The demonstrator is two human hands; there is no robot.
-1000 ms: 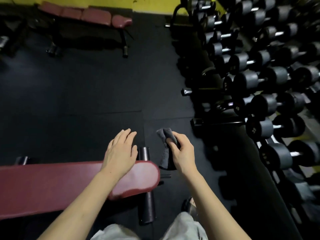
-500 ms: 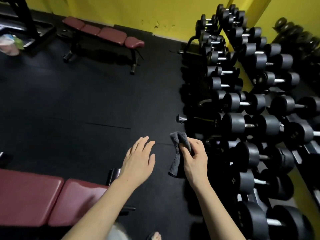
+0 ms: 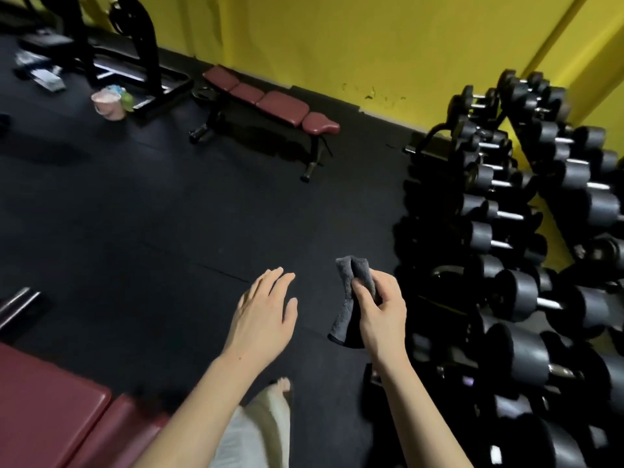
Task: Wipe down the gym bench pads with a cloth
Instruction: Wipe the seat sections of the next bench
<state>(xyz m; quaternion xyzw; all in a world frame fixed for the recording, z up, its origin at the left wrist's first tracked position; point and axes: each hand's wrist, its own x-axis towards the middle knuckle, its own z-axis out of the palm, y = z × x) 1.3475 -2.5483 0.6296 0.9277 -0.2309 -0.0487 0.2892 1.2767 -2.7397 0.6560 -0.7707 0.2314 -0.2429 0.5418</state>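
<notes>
Head view looks down over a gym floor, and the cloth (image 3: 354,292) is the thing that catches the eye: a small dark grey towel, soft and nubbly, bunched into folds at the top and hanging limp below, its lower hem dark-edged. It hangs in the air over the black rubber floor (image 3: 169,231), clear of any pad. The right hand (image 3: 380,314) grasps it, thumb and fingers curled round the gathered middle so that a tuft stands up above the knuckles. The left hand (image 3: 265,315) is just beside it, held flat, fingers straight and close together, palm down, holding nothing and touching nothing.

Down in the near left corner sit the maroon pads of the closest gym bench (image 3: 50,410), glossy vinyl with a seam between two sections; both hands are apart from them. A bare foot (image 3: 282,385) and a pale trouser leg (image 3: 260,434) show below the arms. Further off, by the yellow wall (image 3: 371,38), stands a second maroon bench (image 3: 270,103) on black legs. A dumbbell rack (image 3: 513,231) full of black dumbbells fills the right side.
</notes>
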